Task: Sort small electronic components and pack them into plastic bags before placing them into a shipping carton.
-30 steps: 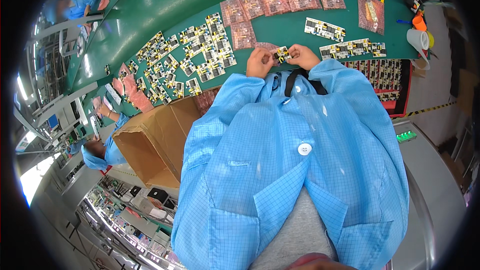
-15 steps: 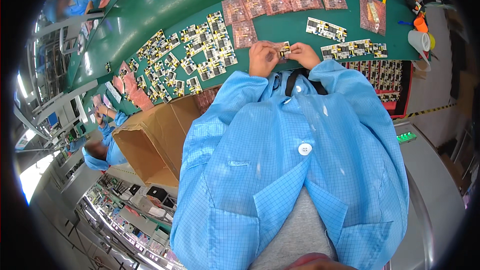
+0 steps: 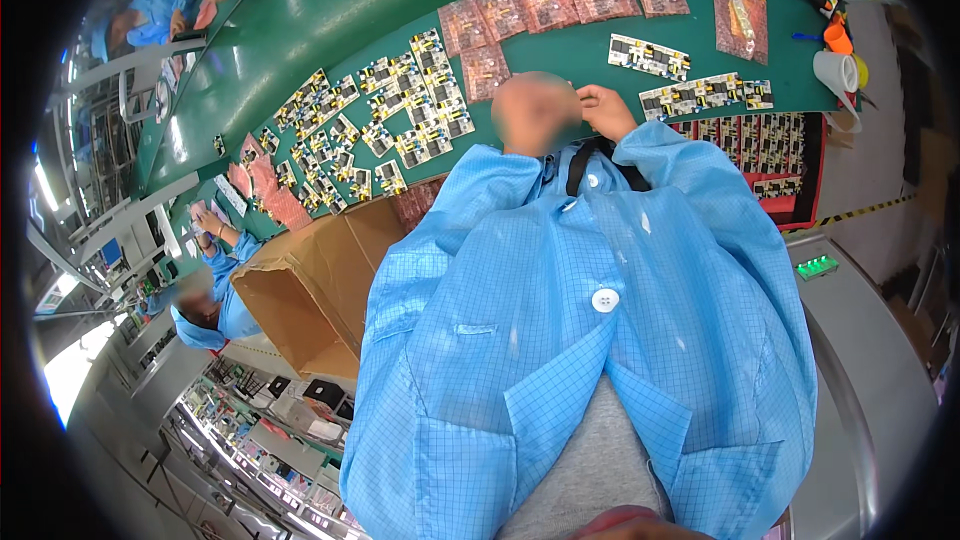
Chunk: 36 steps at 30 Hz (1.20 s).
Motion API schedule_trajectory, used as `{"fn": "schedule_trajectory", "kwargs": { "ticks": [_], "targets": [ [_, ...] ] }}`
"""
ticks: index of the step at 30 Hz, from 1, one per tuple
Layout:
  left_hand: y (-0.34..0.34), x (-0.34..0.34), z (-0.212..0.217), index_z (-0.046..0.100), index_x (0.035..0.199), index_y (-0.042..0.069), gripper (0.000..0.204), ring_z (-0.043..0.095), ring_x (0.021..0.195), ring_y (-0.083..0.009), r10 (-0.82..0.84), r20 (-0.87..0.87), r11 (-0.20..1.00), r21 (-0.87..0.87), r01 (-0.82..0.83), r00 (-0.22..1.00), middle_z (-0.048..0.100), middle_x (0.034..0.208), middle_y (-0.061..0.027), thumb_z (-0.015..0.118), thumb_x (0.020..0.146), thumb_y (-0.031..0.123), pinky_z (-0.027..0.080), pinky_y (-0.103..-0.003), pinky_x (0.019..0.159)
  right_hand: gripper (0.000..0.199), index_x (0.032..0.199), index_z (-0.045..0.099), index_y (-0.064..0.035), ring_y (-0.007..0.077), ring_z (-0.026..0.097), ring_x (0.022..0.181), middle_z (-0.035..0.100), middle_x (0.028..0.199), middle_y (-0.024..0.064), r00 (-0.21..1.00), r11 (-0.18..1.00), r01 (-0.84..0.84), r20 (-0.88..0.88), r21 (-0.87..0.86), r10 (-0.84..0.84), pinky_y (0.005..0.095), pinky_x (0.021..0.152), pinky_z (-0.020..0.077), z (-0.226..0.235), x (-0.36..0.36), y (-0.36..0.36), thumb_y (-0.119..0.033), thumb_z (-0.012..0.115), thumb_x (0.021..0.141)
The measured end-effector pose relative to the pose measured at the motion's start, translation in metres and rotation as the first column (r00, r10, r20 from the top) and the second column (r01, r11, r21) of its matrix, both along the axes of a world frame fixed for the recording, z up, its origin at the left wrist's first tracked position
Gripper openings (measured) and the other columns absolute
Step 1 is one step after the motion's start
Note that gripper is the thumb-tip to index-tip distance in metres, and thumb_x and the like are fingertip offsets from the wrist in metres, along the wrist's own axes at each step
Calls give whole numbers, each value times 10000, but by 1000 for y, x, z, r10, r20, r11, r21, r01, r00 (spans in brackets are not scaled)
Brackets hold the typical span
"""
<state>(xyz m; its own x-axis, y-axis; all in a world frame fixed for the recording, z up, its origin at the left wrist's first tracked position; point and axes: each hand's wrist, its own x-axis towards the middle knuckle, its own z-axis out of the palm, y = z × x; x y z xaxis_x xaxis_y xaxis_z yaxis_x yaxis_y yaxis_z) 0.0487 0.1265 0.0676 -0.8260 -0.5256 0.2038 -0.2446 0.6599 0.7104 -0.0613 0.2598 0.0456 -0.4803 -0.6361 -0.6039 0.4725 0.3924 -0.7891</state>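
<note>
My left hand (image 3: 535,112) is raised in front of my chest over the green table (image 3: 330,30); it is blurred, so its grip cannot be made out. My right hand (image 3: 607,110) is right beside it, fingers curled and pinched toward the left hand. The small circuit board seen between them earlier does not show now. Just beyond the hands lie two strips of circuit boards (image 3: 650,57) and a row of pink bags (image 3: 560,0). My blue lab coat fills the lower middle.
Several loose circuit boards (image 3: 400,110) spread over the table's left. A red tray of boards (image 3: 770,150) sits at the right, with a white cup (image 3: 832,70) behind it. An open cardboard box (image 3: 310,280) stands at my left. A seated person in blue (image 3: 215,240) works beyond it.
Both hands stay together at my chest. The small circuit board held between them earlier is no longer visible at the fingertips.
</note>
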Motion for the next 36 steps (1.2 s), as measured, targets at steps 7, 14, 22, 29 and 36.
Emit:
{"fn": "schedule_trajectory", "kwargs": {
  "ticks": [7,14,22,29,36],
  "targets": [
    [0,7,-5,689,727,156,86,342,1233,-338,67,121,996,45,-73,990,528,1197,-62,737,661,184,271,-468,1009,322,1001,563,56,179,642,797,666,882,141,999,999,-34,-40,-3,34,252,693,502,3,6,-7,-52,704,733],
    [2,3,-7,684,783,141,110,303,1286,-373,127,135,985,102,-141,983,480,1279,-123,720,689,185,246,-473,1047,304,1032,574,-26,44,528,617,671,854,17,1000,994,17,8,-105,-16,181,480,363,-1,10,-4,-145,690,777],
    [-32,12,-26,430,1183,-2,507,554,982,-288,388,224,711,545,-445,894,534,1106,-176,658,763,165,458,-371,847,378,1069,578,-2,63,536,665,671,899,29,1000,998,3,15,-57,-2,207,514,388,12,2,0,-187,717,771],
    [-17,6,-11,355,1229,-13,473,549,846,-140,285,132,640,711,-291,949,547,1006,-100,609,841,76,472,-246,692,387,1116,540,8,87,581,729,667,922,39,997,995,-50,51,-90,55,216,536,414,6,-7,5,-164,670,796],
    [-28,2,-11,420,1161,19,375,510,746,-89,149,78,373,919,-129,986,550,838,-22,590,829,63,413,-220,591,354,1117,516,-2,97,598,765,661,926,43,970,953,-142,155,-266,188,223,550,430,0,-22,3,-103,634,798]
  ]
}}
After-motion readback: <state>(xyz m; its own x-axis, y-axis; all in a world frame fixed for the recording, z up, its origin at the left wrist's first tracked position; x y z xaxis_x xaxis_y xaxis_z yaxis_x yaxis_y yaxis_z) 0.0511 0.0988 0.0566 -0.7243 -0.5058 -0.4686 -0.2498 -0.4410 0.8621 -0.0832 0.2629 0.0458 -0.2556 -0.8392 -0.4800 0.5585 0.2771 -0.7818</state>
